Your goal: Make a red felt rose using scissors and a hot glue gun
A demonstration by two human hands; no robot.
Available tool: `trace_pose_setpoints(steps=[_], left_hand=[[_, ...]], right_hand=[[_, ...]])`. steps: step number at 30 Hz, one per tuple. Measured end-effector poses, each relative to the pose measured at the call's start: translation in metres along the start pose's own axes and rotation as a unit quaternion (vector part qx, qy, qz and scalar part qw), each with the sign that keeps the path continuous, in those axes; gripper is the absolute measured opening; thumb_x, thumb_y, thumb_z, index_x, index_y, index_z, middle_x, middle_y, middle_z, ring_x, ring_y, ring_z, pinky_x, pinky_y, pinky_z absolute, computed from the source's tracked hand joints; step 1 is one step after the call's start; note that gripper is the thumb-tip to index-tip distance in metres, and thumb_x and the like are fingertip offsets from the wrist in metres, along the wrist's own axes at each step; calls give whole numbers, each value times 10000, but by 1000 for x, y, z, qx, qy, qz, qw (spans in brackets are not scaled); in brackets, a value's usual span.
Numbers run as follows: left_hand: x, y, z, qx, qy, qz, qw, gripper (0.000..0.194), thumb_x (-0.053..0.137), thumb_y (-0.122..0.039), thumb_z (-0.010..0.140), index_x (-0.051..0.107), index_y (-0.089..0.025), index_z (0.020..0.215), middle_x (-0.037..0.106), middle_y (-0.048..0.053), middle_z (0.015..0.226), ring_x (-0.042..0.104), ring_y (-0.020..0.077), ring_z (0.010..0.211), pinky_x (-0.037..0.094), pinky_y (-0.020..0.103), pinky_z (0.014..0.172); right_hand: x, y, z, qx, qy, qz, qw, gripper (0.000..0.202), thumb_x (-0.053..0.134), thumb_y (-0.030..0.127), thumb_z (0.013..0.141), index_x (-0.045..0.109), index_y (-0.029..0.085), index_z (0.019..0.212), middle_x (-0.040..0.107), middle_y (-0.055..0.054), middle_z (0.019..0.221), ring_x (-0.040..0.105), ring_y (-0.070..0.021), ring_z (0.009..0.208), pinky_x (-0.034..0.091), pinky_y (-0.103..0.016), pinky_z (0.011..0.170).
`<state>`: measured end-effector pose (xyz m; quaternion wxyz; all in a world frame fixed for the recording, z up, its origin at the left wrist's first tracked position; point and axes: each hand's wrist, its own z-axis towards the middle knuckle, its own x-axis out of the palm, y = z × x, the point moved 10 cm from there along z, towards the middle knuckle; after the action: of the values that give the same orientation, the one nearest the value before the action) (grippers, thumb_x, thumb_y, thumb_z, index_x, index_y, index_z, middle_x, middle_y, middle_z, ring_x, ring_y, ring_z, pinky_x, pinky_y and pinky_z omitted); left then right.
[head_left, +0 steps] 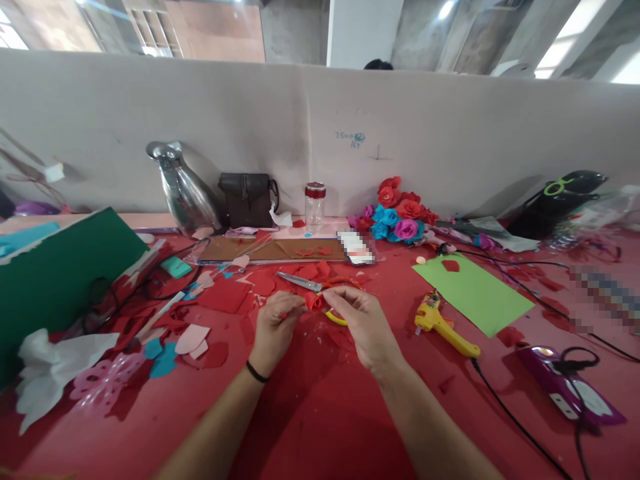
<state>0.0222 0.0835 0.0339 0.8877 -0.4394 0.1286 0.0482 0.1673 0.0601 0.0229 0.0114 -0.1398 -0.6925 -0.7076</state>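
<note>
Between my two hands is a small red paper flower (315, 303), partly covered by fingertips. My left hand (276, 327), with a dark band at the wrist, pinches its left side. On the other side, the thumb and fingers of my right hand (361, 320) close on the flower's edge. Just behind the hands lie scissors (303, 282) with a red and yellow handle, partly hidden by my right hand. Red paper pieces (225, 295) are scattered to the left. A yellow glue gun (445, 327) rests on its side to the right.
Finished paper roses (400, 210) are bunched at the back, near a glass jar (315, 207) and a phone (356, 247). A steel jug (183, 190) and dark bag (247, 200) stand back left. Green paper (475, 293) and a purple power strip (570, 387) lie right, with cables.
</note>
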Motion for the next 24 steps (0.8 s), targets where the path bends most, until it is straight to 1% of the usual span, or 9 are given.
trace_pose_setpoints(steps=[3, 5, 8, 11, 15, 19, 22, 24], left_hand=[[-2, 0, 0, -10, -11, 0, 1000, 209, 555, -219, 811, 640, -196, 622, 646, 32, 645, 548, 159, 640, 438, 288, 629], [-5, -2, 1, -4, -23, 9, 1000, 211, 560, -218, 805, 635, -200, 609, 638, 25, 626, 540, 157, 634, 440, 290, 637], [-10, -3, 1, 0, -47, 24, 999, 193, 573, -201, 785, 642, -203, 604, 646, 23, 621, 544, 163, 647, 447, 293, 644], [-15, -2, 0, -4, -65, 32, 997, 166, 574, -177, 770, 672, -206, 638, 668, 28, 641, 550, 171, 666, 453, 293, 640], [-12, -4, 0, 2, -46, 39, 998, 163, 584, -188, 780, 711, -222, 684, 717, 40, 726, 568, 186, 711, 460, 313, 686], [-14, -7, 0, 13, -51, 9, 999, 164, 593, -203, 785, 720, -230, 685, 733, 51, 772, 585, 196, 733, 463, 331, 707], [-17, -5, 0, 1, -57, -13, 998, 144, 613, -225, 776, 720, -236, 681, 731, 53, 775, 584, 201, 743, 467, 341, 716], [-17, -2, 0, -12, -57, -21, 998, 126, 632, -248, 762, 719, -239, 671, 722, 50, 759, 582, 203, 742, 465, 351, 729]], right_hand=[[1, 2, -1, -15, 4, -17, 1000, 159, 661, 349, 710, 684, 195, 742, 655, -1, 712, 566, -133, 688, 445, -265, 679], [-2, 5, -2, -34, -7, -36, 999, 154, 644, 343, 728, 664, 195, 763, 634, 0, 708, 546, -127, 671, 435, -255, 649], [-6, 11, -4, -65, -23, -78, 995, 149, 624, 339, 743, 630, 194, 773, 606, -3, 712, 520, -127, 658, 421, -255, 623], [-2, 20, -8, -92, -18, -131, 987, 115, 610, 307, 748, 622, 194, 761, 597, -2, 708, 494, -125, 649, 411, -264, 631], [3, 29, -13, -108, -21, -176, 978, 77, 567, 230, 741, 636, 197, 729, 607, 4, 677, 487, -123, 628, 403, -260, 609], [8, 30, -16, -119, -11, -169, 978, 82, 552, 214, 719, 632, 195, 721, 615, 2, 688, 510, -129, 640, 417, -259, 609], [13, 35, -21, -148, -3, -176, 973, 76, 555, 216, 710, 628, 200, 723, 624, -3, 699, 516, -136, 653, 426, -267, 631], [13, 39, -23, -162, -9, -190, 968, 63, 559, 220, 707, 620, 205, 706, 623, -5, 689, 505, -138, 639, 422, -270, 620]])
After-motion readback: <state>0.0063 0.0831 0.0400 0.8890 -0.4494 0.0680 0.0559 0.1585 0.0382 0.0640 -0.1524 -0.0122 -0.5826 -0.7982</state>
